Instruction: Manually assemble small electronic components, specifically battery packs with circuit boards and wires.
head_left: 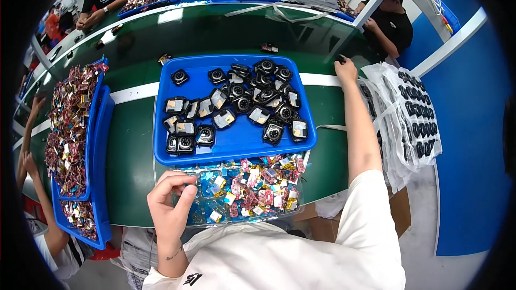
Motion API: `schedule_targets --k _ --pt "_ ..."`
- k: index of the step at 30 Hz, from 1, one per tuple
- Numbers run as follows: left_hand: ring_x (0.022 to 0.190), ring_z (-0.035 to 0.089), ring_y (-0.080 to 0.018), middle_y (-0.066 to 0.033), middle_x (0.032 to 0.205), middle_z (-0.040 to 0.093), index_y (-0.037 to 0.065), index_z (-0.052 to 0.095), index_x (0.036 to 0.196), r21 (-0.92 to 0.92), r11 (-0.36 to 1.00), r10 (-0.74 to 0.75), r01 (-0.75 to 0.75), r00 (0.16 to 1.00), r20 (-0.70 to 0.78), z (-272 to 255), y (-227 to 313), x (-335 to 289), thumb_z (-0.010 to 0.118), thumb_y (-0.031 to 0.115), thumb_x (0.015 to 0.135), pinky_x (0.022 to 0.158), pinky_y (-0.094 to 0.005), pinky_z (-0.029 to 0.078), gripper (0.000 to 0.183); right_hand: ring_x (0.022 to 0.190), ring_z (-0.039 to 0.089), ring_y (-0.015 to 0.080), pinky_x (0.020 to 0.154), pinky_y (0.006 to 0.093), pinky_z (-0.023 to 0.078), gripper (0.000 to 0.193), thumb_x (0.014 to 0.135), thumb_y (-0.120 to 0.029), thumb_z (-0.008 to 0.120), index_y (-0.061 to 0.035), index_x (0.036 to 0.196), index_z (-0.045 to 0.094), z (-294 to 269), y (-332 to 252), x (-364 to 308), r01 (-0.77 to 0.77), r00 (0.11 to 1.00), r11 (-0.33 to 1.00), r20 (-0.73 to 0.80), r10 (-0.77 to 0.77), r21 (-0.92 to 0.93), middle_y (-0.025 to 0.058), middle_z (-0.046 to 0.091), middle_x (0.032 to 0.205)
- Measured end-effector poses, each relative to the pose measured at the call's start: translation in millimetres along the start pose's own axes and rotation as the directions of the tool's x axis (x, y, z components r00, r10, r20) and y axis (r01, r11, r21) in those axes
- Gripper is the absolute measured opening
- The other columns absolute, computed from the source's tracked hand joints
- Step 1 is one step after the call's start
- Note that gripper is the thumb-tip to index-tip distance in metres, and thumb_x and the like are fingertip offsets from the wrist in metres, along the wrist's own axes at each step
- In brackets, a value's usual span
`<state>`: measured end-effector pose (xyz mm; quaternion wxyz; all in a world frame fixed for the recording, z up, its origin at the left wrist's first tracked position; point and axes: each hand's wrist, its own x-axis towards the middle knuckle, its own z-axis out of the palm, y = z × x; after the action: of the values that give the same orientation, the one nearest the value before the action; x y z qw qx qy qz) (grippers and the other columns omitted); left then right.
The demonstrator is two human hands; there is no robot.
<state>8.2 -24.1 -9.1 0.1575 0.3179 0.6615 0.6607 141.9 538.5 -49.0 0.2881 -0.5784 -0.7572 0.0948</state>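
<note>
Centrally, the blue tray [242, 144] sits on the green table [129, 172] and carries the black watch-like cases [243, 103], some with the round sensor face up, others with a pale inner face up. This position probably keeps them within reach of both hands. The clear tray [198, 214] lies along the near edge, just beside the blue tray and close to the body; it contains small pink, yellow and silver parts [263, 196], presumably kept apart from the cases. At left, stacked blue bins [104, 129] hold more such parts. At right, white packing sheets [392, 123] carry rows of black pieces [422, 110], likely spaced to prevent contact.

Left hand [167, 198]: partly closed above the left end of the clear tray, fingers curled, thumb and forefinger nearly meeting; whether anything is pinched between them cannot be told. Right hand [345, 69]: arm extended to the far right of the table, fingers closed on a small dark piece [341, 58], its exact kind too small to identify
</note>
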Motion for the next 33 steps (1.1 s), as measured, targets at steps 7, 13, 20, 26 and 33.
schedule_targets --k 7,13,20,26,33 --pt "0.070 0.050 -0.0097 -0.0045 0.083 0.064 -0.001 0.069 0.089 0.216 0.976 -0.018 0.015 1.000 0.012 7.2 6.9 1.3 0.070 0.003 0.076 0.063 -0.0226 0.038 0.013 0.109 0.059 0.0353 0.094 0.0418 0.046 0.049 0.076 -0.029 0.059 -0.0079 0.120 0.061 -16.3 -21.6 -7.5 0.113 0.993 0.979 0.046 -0.106 -0.169 0.0198 0.064 0.113" --pt "0.079 0.056 -0.0207 -0.0092 0.083 0.064 0.001 0.070 0.089 0.483 0.853 0.163 -0.197 0.980 0.112 14.7 5.5 0.2 0.070 -0.001 0.072 0.071 -0.0299 0.043 0.017 0.103 0.064 0.0291 0.086 0.0377 0.049 0.039 0.078 -0.030 0.064 -0.0065 0.108 0.068 -41.2 -42.9 -54.2 0.366 0.919 0.924 0.115 -0.378 0.113 0.0145 0.068 0.107" --pt "0.078 0.053 -0.0226 -0.0067 0.083 0.061 0.004 0.071 0.087 0.538 0.804 0.177 -0.251 0.966 0.187 19.4 7.4 3.7 0.072 0.000 0.069 0.065 -0.0314 0.043 0.018 0.110 0.056 0.0293 0.092 0.0383 0.045 0.016 0.069 -0.010 0.074 -0.0049 0.084 0.068 -105.9 -142.1 -248.5 0.695 0.313 0.260 0.044 -0.949 0.670 0.0112 0.064 0.113" --pt "0.079 0.052 -0.0226 -0.0048 0.085 0.059 0.005 0.070 0.087 0.581 0.761 0.157 -0.289 0.951 0.268 9.9 8.6 -0.8 0.073 0.001 0.064 0.066 -0.0316 0.044 0.024 0.116 0.052 0.0304 0.091 0.0455 0.041 0.014 0.069 -0.014 0.073 -0.0079 0.078 0.065 -95.3 -148.6 -301.5 0.631 0.144 0.125 0.043 -0.989 0.766 0.0069 0.062 0.117" --pt "0.079 0.052 -0.0228 -0.0039 0.083 0.059 0.005 0.067 0.078 0.558 0.766 0.090 -0.319 0.913 0.397 6.1 12.7 -16.2 0.076 0.007 0.064 0.066 -0.0335 0.043 0.017 0.118 0.050 0.0268 0.098 0.0524 0.033 0.018 0.063 -0.018 0.073 -0.0106 0.079 0.068 -90.6 -138.2 -314.8 0.621 0.092 0.106 0.062 -0.994 0.777 0.0046 0.059 0.120"
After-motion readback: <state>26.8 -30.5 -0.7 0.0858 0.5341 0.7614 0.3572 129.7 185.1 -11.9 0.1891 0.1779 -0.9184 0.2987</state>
